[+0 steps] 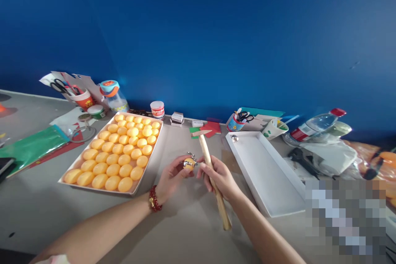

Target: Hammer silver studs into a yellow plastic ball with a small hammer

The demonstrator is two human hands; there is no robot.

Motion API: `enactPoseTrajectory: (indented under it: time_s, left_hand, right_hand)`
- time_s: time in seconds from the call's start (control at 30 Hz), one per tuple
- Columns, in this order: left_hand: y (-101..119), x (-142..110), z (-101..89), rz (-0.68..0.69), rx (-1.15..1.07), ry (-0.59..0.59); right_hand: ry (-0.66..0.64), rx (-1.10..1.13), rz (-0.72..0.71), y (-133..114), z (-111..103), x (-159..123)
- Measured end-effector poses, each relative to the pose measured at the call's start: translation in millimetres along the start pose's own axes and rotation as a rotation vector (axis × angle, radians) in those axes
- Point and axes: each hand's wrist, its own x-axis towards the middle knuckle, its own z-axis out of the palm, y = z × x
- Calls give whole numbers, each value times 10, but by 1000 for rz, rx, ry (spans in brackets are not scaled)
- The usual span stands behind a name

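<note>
While I looked on, the left hand (171,177) had its fingertips clamped on a small round orange ball (188,164) mid-frame, a silvery chain-like strand (192,156) across it! Just right, the right hand (221,177) was wrapped round a pale wooden-handled hammer (220,204), fingertips near the strand; touching, I couldn't tell. Left of centre sat a white shallow box (146,165) of orange balls; at right, a long white tray (272,177).

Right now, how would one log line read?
Left hand: holding orange ball, shiny metal piece against it; Right hand: holding hammer; Right side: white tray
</note>
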Motion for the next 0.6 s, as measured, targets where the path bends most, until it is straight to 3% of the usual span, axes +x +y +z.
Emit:
enactPoseTrajectory:
  time_s: [0.17,0.3,0.4,0.6]
  left_hand:
    - [2,32,-53,-56,-116,63]
    - [5,65,-64,-66,-201,112]
    - [9,79,-58,-66,-212,131]
    - [19,86,-59,-68,-234,133]
  right_hand:
    - [206,-620,-226,-166,-113,-165]
    - [206,-1102,-340,-98,-132,-297]
    - [207,-1236,-353,6,-145,-338]
    - [238,-1276,-416,14,-230,-368]
